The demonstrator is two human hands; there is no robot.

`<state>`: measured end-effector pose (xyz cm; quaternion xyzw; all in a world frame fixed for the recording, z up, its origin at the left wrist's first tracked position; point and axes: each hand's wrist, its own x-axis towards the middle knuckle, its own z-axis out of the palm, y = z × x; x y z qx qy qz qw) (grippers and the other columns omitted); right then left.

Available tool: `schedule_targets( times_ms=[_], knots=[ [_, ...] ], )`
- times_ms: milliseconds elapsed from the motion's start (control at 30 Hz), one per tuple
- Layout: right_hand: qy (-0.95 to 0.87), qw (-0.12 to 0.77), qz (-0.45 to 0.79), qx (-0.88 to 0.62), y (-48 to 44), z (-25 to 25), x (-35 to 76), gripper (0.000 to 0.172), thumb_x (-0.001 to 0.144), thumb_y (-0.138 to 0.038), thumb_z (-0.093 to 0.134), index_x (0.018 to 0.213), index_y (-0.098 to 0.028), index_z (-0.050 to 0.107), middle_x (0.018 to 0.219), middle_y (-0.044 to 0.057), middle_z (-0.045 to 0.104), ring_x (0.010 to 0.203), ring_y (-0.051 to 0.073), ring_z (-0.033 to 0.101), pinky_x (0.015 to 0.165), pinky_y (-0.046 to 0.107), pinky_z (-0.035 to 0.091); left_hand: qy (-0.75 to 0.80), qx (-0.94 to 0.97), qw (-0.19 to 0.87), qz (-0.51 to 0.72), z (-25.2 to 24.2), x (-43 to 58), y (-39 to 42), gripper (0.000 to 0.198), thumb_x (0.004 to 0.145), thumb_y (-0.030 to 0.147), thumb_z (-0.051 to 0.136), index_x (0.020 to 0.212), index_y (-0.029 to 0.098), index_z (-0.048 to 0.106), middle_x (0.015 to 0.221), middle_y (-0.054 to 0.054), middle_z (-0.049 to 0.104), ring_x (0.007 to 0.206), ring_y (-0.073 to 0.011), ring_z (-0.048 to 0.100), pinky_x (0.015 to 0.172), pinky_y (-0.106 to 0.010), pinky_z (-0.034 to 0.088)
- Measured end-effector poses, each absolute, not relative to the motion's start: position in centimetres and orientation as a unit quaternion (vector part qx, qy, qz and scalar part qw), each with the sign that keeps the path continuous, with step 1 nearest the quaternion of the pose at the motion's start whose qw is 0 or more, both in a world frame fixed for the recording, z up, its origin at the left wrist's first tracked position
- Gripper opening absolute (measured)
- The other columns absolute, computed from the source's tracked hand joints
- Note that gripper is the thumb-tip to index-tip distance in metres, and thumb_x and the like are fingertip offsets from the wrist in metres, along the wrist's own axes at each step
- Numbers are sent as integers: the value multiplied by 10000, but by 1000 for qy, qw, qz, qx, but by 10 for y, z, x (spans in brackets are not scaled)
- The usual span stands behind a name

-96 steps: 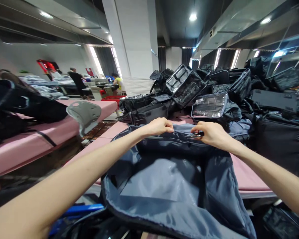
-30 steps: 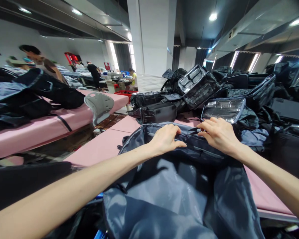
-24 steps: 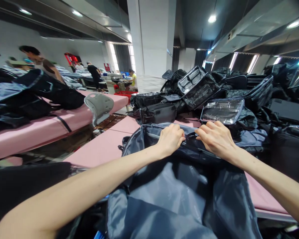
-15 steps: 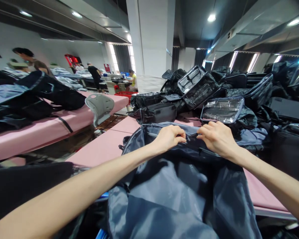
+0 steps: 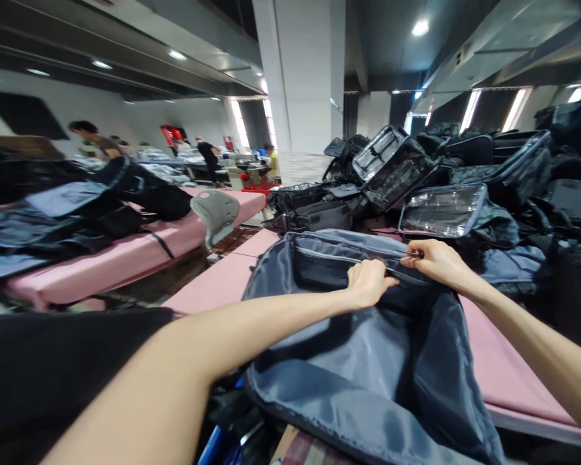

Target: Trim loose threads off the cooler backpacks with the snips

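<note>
An open bag (image 5: pixel 368 349) with a shiny grey-blue lining faces me, its mouth wide apart. Along its far inner wall runs a zippered pocket (image 5: pixel 319 258) with a pale zipper line. My left hand (image 5: pixel 369 284) is closed on the edge of this pocket, right of its middle; the fingertips are partly hidden. Just to the right, my right hand (image 5: pixel 436 261) pinches a small dark piece that looks like a zipper pull (image 5: pixel 415 254), near the pocket's right end. The two hands are close together but apart.
The bag rests on a pink-topped table (image 5: pixel 498 349). Behind it rises a heap of dark bags (image 5: pixel 392 168), some with clear panels. A grey chair back (image 5: pixel 215 210) stands at left, beside another pink table (image 5: pixel 101 255) bearing bags. Co-workers (image 5: pixel 208 158) are farther back.
Both hands have shifted right along the pocket, the left one farther, and now sit closer together. More of the pocket's zipper line shows on the left. The view has turned slightly left.
</note>
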<state>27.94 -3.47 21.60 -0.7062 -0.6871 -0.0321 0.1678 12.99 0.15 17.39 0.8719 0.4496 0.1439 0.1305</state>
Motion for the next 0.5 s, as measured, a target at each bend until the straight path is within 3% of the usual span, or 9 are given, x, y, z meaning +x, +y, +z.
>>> schedule_targets(
  times_ms=[167, 267, 400, 500],
  knots=[
    [-672, 173, -23, -720, -30, 211, 291, 235, 728, -442, 498, 688, -234, 599, 663, 17, 609, 628, 191, 538, 518, 260, 293, 419, 899, 40, 118, 170, 103, 21, 274, 813, 304, 439, 837, 158, 670, 899, -167, 673, 901, -303, 629, 752, -399, 466],
    [-679, 179, 18, -712, -28, 210, 292, 260, 718, -461, 504, 651, -222, 585, 617, 16, 594, 594, 181, 525, 500, 256, 294, 451, 887, 21, 99, 166, 82, 19, 276, 817, 294, 434, 829, 143, 666, 877, -170, 671, 895, -307, 631, 751, -410, 470],
    [-693, 183, 31, -697, -30, 211, 286, 225, 700, -422, 517, 639, -213, 573, 601, 2, 577, 579, 161, 511, 497, 243, 294, 463, 864, 138, 142, 157, 100, 4, 390, 770, 512, 489, 840, 169, 661, 827, -117, 683, 849, -266, 641, 731, -361, 489],
    [-688, 184, 25, -702, -35, 211, 285, 231, 701, -424, 506, 638, -212, 572, 581, 2, 555, 576, 160, 503, 493, 240, 288, 522, 787, 281, 169, 155, 130, -5, 369, 753, 495, 509, 801, 169, 673, 676, -71, 680, 733, -194, 647, 677, -280, 496]
  ],
)
